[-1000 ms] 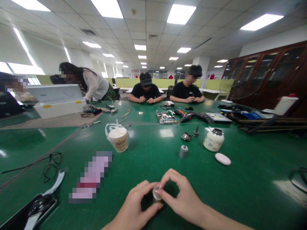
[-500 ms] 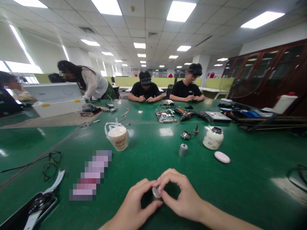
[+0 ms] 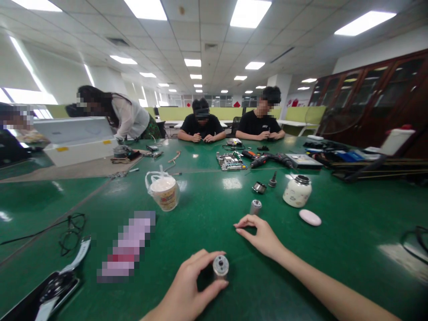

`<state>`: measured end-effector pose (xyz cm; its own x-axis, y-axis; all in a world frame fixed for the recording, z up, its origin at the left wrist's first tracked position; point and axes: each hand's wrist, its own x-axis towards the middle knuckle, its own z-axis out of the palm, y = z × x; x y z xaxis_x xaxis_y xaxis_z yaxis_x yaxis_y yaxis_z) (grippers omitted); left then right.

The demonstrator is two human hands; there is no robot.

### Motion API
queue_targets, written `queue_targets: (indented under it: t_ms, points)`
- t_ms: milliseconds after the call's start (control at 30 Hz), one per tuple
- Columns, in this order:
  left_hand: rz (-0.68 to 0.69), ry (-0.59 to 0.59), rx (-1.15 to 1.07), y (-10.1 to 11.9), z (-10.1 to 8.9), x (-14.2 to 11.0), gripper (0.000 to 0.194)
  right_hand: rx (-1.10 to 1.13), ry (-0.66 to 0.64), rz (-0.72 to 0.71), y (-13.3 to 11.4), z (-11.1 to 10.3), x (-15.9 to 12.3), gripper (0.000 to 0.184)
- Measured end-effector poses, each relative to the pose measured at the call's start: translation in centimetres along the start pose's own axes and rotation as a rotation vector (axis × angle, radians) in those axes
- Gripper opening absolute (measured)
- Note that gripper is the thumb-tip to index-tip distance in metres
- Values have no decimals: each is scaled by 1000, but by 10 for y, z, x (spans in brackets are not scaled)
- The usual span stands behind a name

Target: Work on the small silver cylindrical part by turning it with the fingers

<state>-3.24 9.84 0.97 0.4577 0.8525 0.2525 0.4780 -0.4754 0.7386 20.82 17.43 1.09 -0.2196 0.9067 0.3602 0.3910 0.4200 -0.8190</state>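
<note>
My left hand (image 3: 189, 287) is closed around a small silver metal cylinder (image 3: 220, 266) standing on the green table (image 3: 207, 223), thumb and fingers pinching its sides. My right hand (image 3: 262, 234) is stretched forward over the table with fingers curled loosely and nothing in them. It hovers just short of a second small silver cylinder (image 3: 256, 207). Beyond that lie a metal ring part (image 3: 259, 187) and a small dark cone-shaped part (image 3: 273, 180).
A cream jar (image 3: 297, 191) and its pale pink lid (image 3: 310, 217) sit at right. A bagged noodle cup (image 3: 164, 191) stands at centre left, glasses (image 3: 72, 225) and a watch (image 3: 56, 285) at left. A drill (image 3: 267, 160), a circuit board (image 3: 230, 162) and three people are across the table.
My right hand let go of the cylinder and reached forward toward the second cylinder. My left hand kept its hold on the near cylinder.
</note>
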Motion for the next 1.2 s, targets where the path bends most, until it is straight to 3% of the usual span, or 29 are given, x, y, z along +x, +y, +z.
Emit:
queue_targets:
  t_ms: [233, 400, 500, 567, 700, 1033, 1200]
  points:
    - [-4, -1, -13, 1, 0, -1, 37, -16, -11, 6, -2, 1, -2, 3]
    - [1, 11, -29, 3, -1, -1, 35, 70, -12, 16, -40, 9, -8, 11]
    - [12, 21, -42, 3, -1, 0, 31, 257, -103, 22, -67, 16, -19, 11]
    - [14, 22, -48, 4, 0, 0, 31, 235, -148, 12, -76, 21, -26, 10]
    - [21, 16, -57, 4, 0, 0, 29, 149, -190, -16, -76, 26, -34, 14]
    - [24, 15, -74, 5, -2, 0, 27, 166, -94, -67, -72, 30, -34, 17]
    - [24, 9, -89, 5, -1, 0, 26, 81, -130, -59, -71, 31, -35, 17]
